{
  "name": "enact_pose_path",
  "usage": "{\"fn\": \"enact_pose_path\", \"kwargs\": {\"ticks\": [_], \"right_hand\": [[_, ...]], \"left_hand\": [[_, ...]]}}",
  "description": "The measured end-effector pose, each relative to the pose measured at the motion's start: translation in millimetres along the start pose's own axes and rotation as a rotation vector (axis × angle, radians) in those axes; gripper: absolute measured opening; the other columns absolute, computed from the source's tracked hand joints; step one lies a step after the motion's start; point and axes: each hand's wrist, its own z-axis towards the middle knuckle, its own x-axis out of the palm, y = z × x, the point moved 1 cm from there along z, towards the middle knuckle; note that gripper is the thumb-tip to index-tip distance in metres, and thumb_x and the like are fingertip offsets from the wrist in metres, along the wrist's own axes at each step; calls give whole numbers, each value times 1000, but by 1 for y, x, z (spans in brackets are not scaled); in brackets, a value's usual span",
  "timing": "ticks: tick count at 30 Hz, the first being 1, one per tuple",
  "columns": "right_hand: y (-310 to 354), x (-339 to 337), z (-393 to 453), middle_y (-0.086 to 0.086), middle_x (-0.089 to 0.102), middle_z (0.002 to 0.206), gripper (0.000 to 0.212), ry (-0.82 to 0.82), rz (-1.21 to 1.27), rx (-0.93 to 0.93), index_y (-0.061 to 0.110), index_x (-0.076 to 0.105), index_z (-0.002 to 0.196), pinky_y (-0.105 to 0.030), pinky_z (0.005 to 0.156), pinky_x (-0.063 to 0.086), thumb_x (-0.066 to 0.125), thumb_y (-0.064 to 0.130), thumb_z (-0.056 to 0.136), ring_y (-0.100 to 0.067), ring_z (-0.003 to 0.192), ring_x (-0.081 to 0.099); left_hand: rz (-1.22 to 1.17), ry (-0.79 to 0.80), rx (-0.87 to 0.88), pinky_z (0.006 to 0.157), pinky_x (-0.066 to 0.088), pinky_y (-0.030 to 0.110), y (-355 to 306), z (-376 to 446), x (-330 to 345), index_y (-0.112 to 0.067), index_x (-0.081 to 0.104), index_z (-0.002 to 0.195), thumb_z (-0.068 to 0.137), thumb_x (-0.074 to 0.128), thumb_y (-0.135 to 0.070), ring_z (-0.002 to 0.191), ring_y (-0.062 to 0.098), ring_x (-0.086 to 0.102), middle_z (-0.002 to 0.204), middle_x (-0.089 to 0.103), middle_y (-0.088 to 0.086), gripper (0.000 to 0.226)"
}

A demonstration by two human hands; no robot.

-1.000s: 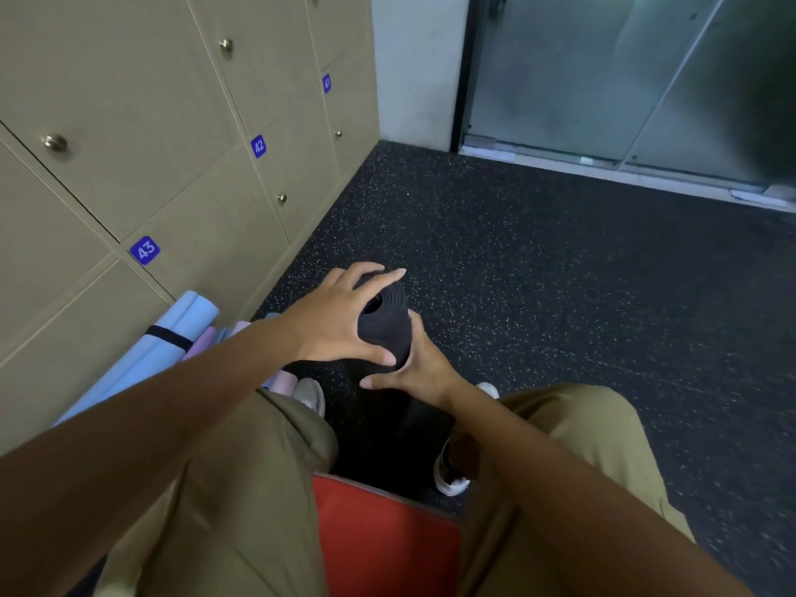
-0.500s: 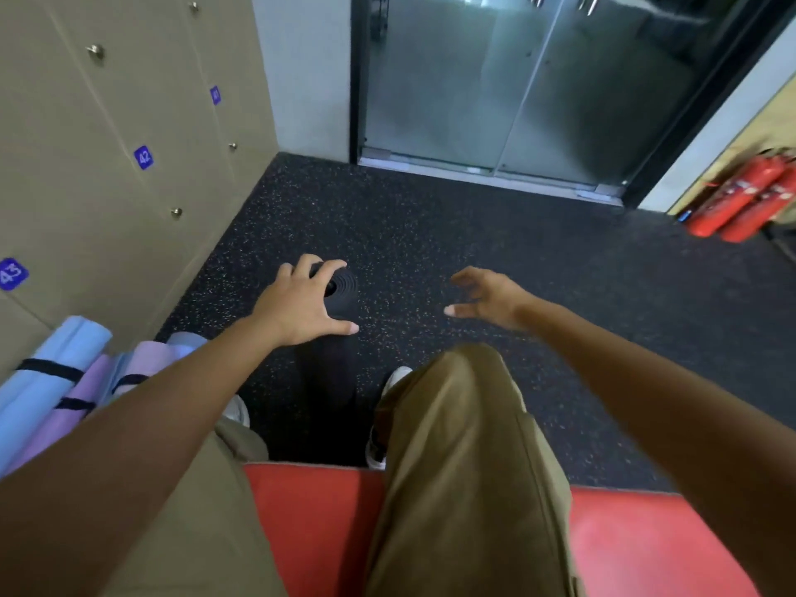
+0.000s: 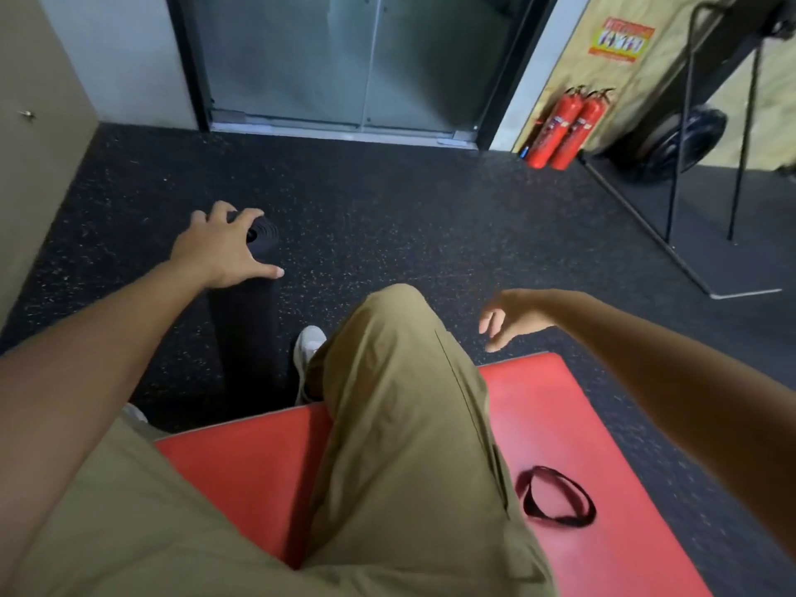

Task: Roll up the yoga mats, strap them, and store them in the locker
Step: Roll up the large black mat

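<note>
A rolled black yoga mat (image 3: 252, 321) stands upright on the dark floor between my knees. My left hand (image 3: 219, 252) grips its top end. My right hand (image 3: 510, 318) hovers empty with fingers apart above the right end of the red bench (image 3: 573, 407) I sit on. A black strap loop (image 3: 558, 504) lies on the red cushion to the right of my thigh, below and apart from my right hand. The lockers (image 3: 30, 114) show only at the left edge.
Glass doors (image 3: 344, 62) close the far side of the room. Two red fire extinguishers (image 3: 568, 127) lean against the right wall. A black metal frame (image 3: 706, 174) with a wheel stands at the far right on the speckled floor.
My view has swung right, away from the lockers and the strapped mats. My right hand left the black mat and moved right and down toward the bench. The strap has come into view.
</note>
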Motion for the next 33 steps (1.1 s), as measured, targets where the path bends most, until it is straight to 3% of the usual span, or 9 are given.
{"fn": "enact_pose_path", "kwargs": {"ticks": [2,6,10,15,21,29,33], "right_hand": [[-17,24,-18,16,73,103,38,68,-5,33,31,70,112,-25,82,51,86,40,78,-13,100,70],[-35,66,-51,9,75,104,39,129,37,98,32,73,105,-35,93,56,91,41,72,-12,99,71],[-47,102,-76,10,75,102,40,135,97,161,32,75,102,-34,94,55,94,38,67,-11,100,70],[-54,147,-86,12,76,94,35,130,115,166,31,76,92,-22,76,50,96,37,63,-6,87,67],[-58,175,-82,12,69,81,25,134,92,148,29,71,77,-18,65,46,94,29,67,-10,78,62],[-56,189,-75,5,71,95,44,72,85,171,20,72,96,-24,64,44,95,40,64,-17,91,62],[-58,188,-70,4,71,98,37,33,115,184,24,69,95,-25,70,46,93,37,69,-20,95,63]], "left_hand": [[12,10,38,104,43,57,-13,1,1,-38,26,156,68,76,-77,140,41,30,158,25,8,108],[39,30,86,104,42,57,-37,4,2,-37,28,157,68,78,-76,140,42,30,158,26,9,109],[51,49,127,104,43,57,-59,6,5,-37,30,155,66,79,-75,139,43,31,157,28,9,109],[82,54,176,103,44,56,-79,0,11,-37,31,156,66,81,-74,138,41,31,156,29,9,109],[99,52,174,101,45,55,-85,-2,14,-37,29,156,65,80,-75,137,40,32,155,29,9,112],[97,43,149,102,45,56,-85,-1,15,-37,28,157,65,80,-76,139,41,31,157,29,9,113],[99,34,149,102,45,55,-85,0,15,-37,28,157,64,80,-76,139,41,31,156,29,9,113]]}}
